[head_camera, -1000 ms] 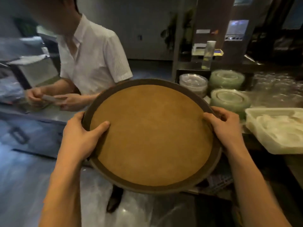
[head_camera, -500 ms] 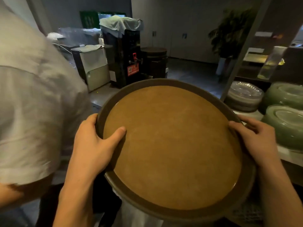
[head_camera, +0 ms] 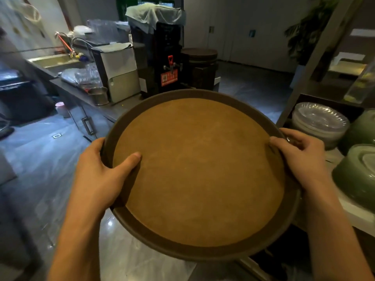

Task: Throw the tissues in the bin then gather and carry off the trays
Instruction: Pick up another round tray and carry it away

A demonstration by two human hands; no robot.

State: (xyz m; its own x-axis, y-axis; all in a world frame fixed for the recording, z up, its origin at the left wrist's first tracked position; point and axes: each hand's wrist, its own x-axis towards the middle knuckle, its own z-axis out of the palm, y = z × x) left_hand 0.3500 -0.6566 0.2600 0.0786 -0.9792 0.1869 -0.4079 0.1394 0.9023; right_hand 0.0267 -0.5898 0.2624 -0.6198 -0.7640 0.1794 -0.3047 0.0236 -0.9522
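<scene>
A large round tray [head_camera: 198, 171] with a dark rim and a brown non-slip surface fills the middle of the view, held in the air in front of me. Nothing lies on it. My left hand [head_camera: 103, 175] grips its left rim, thumb lying on the brown surface. My right hand [head_camera: 300, 157] grips the right rim, fingers wrapped under the edge. No tissues or bin are in sight.
A shelf on the right holds stacked clear plates [head_camera: 320, 122] and green bowls [head_camera: 357, 175]. Ahead stands a black water boiler [head_camera: 162, 53] beside a stack of round trays [head_camera: 199, 65]. A long counter [head_camera: 81, 92] with a sink, a steel cup and glassware runs along the left.
My view has swung left and forward: the person in the white shirt has left the view, and the counter and boiler have come into it. Both hands keep the same hold on the tray.
</scene>
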